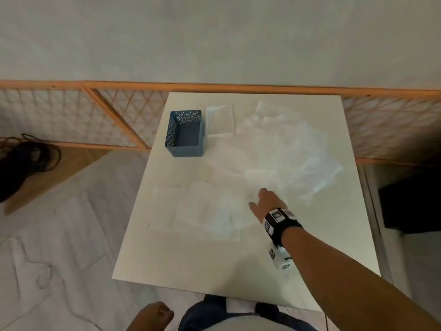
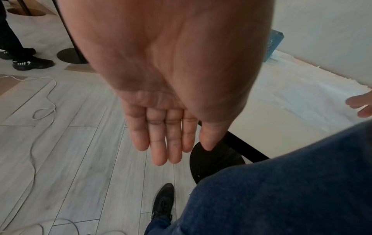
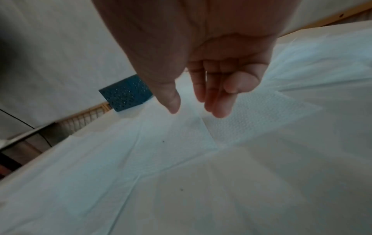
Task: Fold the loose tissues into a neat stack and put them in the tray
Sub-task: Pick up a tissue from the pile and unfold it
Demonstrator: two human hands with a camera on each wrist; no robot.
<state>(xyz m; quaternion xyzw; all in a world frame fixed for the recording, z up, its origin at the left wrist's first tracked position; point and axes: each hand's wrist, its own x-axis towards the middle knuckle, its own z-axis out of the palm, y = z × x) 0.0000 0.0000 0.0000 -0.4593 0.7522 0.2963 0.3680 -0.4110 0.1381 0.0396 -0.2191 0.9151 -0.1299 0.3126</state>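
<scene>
Several loose tissues (image 1: pixel 281 144) lie spread over the far right of the white surface (image 1: pixel 191 259), with flatter sheets (image 1: pixel 191 209) nearer my left. I hold my right hand (image 1: pixel 265 203) low above them, fingers relaxed and parted, gripping nothing, placed, I judge, to pick up a sheet. My left hand (image 2: pixel 161 95) hangs flat and empty off the surface's edge. Both trays, blue (image 1: pixel 185 133) and clear (image 1: pixel 219 121), sit at the far side and look empty.

Head view soft, evenly lit, white tissues (image 1: pixel 286 149) washed out; right-wrist view dim, bluish; edges bowed; close palms blurred.
</scene>
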